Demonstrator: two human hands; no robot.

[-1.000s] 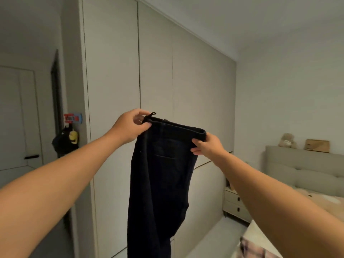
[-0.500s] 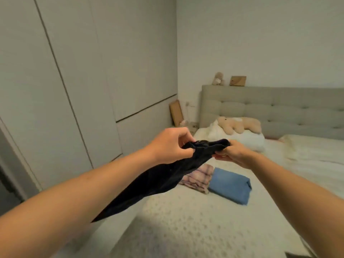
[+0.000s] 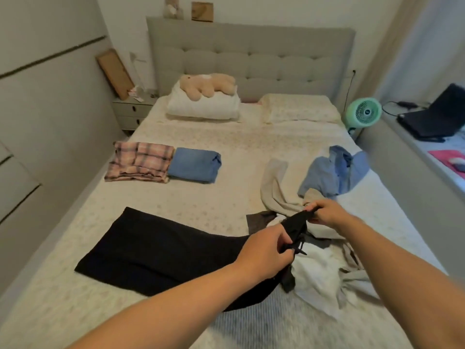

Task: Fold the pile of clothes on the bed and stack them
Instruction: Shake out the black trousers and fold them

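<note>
- Left hand (image 3: pixel 264 253): bare, no ring or glove visible.
- Right hand (image 3: pixel 327 214): bare likewise.
- Both forearms: bare, no sleeve, watch or band in view.

the black trousers (image 3: pixel 161 250) lie spread flat across the bed's (image 3: pixel 226 195) near left part, waistband lifted. a folded pink plaid garment (image 3: pixel 139 161) touches folded blue jeans (image 3: pixel 193 165) near the left edge. unfolded clothes (image 3: pixel 324 210) heap by the right edge.

The black trousers (image 3: pixel 161 250) no longer hang in the air from the fingers (image 3: pixel 285 244); their legs now lie spread flat on the bed (image 3: pixel 226 147), out to the left of the fingers. Both hands have come down low, the waistband bunched between them.
</note>
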